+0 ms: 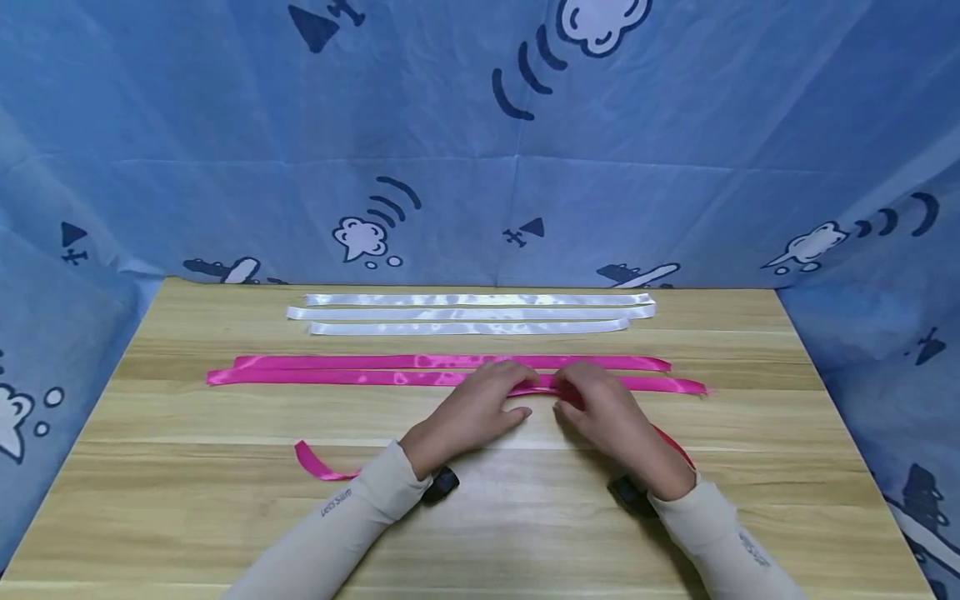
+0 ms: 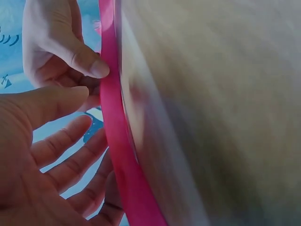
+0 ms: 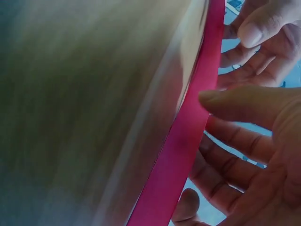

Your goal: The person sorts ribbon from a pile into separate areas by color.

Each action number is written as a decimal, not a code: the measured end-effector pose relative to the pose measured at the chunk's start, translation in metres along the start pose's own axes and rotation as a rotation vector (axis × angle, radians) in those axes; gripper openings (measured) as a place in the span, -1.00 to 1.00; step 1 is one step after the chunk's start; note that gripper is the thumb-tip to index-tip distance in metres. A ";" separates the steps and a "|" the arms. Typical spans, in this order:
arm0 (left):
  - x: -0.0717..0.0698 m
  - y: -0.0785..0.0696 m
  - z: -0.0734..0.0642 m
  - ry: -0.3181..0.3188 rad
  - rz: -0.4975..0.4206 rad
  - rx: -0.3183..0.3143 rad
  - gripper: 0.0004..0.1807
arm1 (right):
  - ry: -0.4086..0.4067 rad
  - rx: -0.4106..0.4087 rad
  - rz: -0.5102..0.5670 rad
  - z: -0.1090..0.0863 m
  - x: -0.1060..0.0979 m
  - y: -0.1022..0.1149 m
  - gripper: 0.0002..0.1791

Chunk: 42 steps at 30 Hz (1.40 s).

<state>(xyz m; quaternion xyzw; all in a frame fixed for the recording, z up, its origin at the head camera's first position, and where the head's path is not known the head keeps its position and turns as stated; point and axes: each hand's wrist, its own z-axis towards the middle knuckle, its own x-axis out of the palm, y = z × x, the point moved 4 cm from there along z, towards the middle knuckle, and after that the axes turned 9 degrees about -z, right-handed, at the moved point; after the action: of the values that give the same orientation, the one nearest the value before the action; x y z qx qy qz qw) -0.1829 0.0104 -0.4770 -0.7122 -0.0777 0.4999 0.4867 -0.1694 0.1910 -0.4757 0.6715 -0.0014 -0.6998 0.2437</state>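
Note:
A loose pink satin ribbon [image 2: 112, 94] runs between both hands. My right hand [image 1: 611, 417] pinches it, thumb [image 3: 214, 100] on the face and fingers curled behind. My left hand [image 1: 472, 410] is beside it on the left, thumb lifted off and loosely bent fingers [image 2: 77, 165] reaching behind the ribbon. In the head view one end of this ribbon [image 1: 315, 463] curls out past the left sleeve, and another part passes behind the right wrist. Two flat pink ribbons [image 1: 337, 377] lie side by side just beyond the hands, partly covered by them.
Three white satin ribbons [image 1: 465, 314] lie in parallel rows near the back of the wooden table [image 1: 180, 500]. A blue printed cloth [image 1: 450, 108] hangs behind the table and along its sides. Dark wrist cameras [image 1: 441, 485] sit under both wrists.

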 end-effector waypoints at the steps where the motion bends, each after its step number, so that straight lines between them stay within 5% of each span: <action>1: 0.001 0.000 0.000 -0.001 -0.001 0.000 -0.56 | 0.003 -0.001 -0.004 0.000 0.001 0.000 -0.73; 15: 0.010 -0.004 0.005 0.019 0.026 0.029 -0.77 | 0.086 -0.005 0.025 0.000 0.005 0.010 -0.87; 24: 0.013 0.000 0.005 0.051 -0.035 -0.036 -0.83 | 0.134 0.012 0.113 -0.003 0.003 0.014 -0.88; 42: 0.005 -0.005 -0.004 0.116 -0.277 -0.050 -0.81 | 0.452 0.081 0.584 -0.011 -0.002 0.012 -0.85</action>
<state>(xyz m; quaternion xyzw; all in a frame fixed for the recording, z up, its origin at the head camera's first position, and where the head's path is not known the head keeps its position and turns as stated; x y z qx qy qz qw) -0.1756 0.0139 -0.4767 -0.7343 -0.1595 0.3838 0.5367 -0.1548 0.1852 -0.4709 0.7894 -0.1667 -0.4344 0.4005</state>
